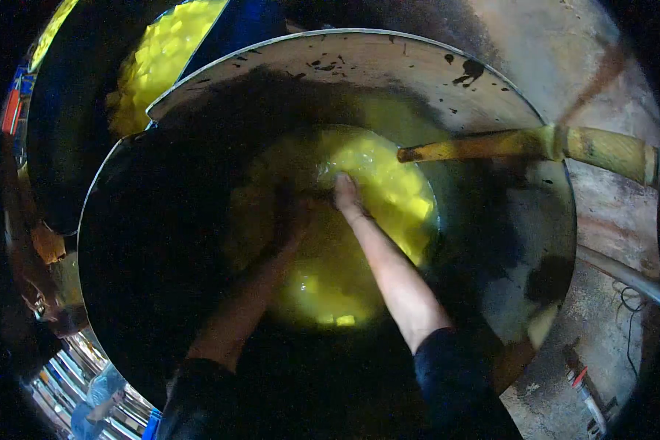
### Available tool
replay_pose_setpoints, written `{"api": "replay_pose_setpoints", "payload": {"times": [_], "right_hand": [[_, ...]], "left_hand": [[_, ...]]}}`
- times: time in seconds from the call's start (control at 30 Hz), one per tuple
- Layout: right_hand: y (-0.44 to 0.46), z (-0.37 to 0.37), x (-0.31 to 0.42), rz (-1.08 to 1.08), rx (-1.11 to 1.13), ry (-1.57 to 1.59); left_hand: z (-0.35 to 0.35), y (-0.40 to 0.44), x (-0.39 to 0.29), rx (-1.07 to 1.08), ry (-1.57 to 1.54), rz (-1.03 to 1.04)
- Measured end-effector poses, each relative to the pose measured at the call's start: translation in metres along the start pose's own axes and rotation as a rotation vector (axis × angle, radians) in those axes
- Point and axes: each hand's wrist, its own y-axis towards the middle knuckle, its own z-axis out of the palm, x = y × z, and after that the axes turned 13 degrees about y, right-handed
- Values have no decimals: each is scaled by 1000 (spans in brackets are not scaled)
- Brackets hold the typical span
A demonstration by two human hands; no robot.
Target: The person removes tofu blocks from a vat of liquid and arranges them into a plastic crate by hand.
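Note:
Both arms reach down into a large round metal vat (491,220). At its bottom lie yellow-green liquid and pale yellow blocks (416,205). My right hand (346,192) is at the middle of the liquid, near the blocks; its fingers are hidden or too blurred to make out. Just left of it, my left hand (298,213) is in deep shadow, its fingers not discernible. Whether either hand holds anything does not show.
A thick wooden pole (491,146) crosses the vat's right rim. Another vat with yellow blocks (170,51) stands at the upper left. A metal pipe (620,273) and a red-handled valve (581,378) are at the right. A rack of bars (72,374) is at the lower left.

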Motion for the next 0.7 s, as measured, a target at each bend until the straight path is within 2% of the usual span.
{"api": "replay_pose_setpoints", "payload": {"times": [0.07, 0.1, 0.13, 0.2, 0.23, 0.27, 0.3, 0.33, 0.37, 0.4, 0.43, 0.47, 0.53, 0.57, 0.6, 0.67, 0.7], "right_hand": [[6, 3, 18, 143, 152, -466], [5, -17, 43, 254, 198, -344], [0, -29, 52, 257, 204, -345], [-14, -53, 58, 374, 317, 223], [-19, -64, 61, 422, 361, 508], [-22, -60, 61, 356, 272, 601], [-31, -67, 58, 369, 306, 661], [-44, -73, 56, 380, 341, 720], [-58, -71, 58, 282, 325, 752], [-71, -65, 60, 186, 308, 784], [-83, -57, 62, 187, 296, 836], [-95, -53, 72, 176, 259, 706], [-111, -39, 81, 193, 206, 705], [-120, -38, 91, 101, 76, 365], [-127, -40, 100, 95, 75, 358], [-139, -47, 119, -72, -87, 435], [-140, -54, 131, -82, -10, 441]], "left_hand": [[-4, 5, 7, -46, -162, -8], [-8, 3, 11, -73, -274, 5], [-19, -3, 14, -78, -422, 35], [-35, -15, 19, 129, -815, 95], [-12, -13, 24, 474, -1333, -248], [-8, -15, 23, 474, -1338, -247], [-5, -21, 21, 310, -1438, -260], [-2, -28, 21, 295, -1457, -356], [-39, -29, 13, 276, -1476, -452], [-43, -32, 2, 276, -1483, -454], [-47, -36, -7, 239, -1869, -575], [-49, -40, -15, 188, -2255, -694], [-53, -46, -35, 142, -2350, -744], [-53, -48, -44, 84, -2365, -794], [-54, -50, -50, 26, -2379, -844], [-57, -52, -56, 6, -2396, -819], [-60, -53, -59, -6, -2403, -804]]}}
